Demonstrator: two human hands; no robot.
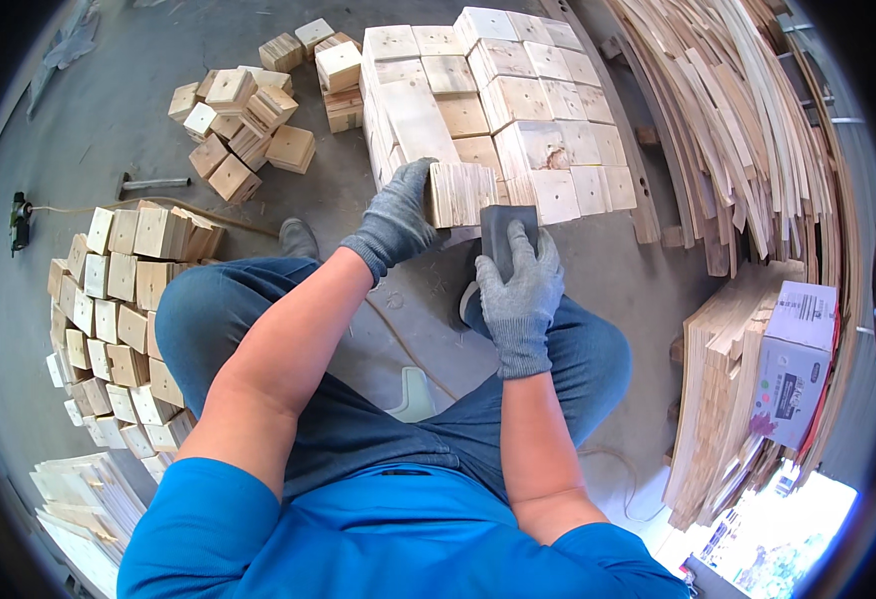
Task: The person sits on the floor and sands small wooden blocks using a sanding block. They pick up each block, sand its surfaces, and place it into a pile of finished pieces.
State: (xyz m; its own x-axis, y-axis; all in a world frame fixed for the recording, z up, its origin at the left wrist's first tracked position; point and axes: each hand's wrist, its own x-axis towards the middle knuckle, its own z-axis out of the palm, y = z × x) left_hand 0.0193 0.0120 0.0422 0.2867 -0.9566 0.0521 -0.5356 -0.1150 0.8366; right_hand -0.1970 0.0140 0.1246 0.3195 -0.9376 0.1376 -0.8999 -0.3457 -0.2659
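Note:
My left hand point(399, 219), in a grey knit glove, is closed on the left side of a wooden block point(461, 194) with layered edges. It holds the block in front of the large stack. My right hand point(523, 290), gloved alike, grips a dark grey sanding block point(503, 240), fingers lying over its face. The sanding block's upper end is close against the wooden block's right side; whether they touch I cannot tell. Just beyond is the large stack of wooden blocks point(558, 100), with a longer pale board point(417, 120) on its left part.
Loose wooden blocks point(243, 120) lie in a heap at the far left. Nearer, more are stacked point(123, 319) beside my left knee. A hammer point(153, 184) and a hose point(228, 217) lie on the floor. Long wooden strips point(703, 110) and a cardboard box point(796, 359) are on the right.

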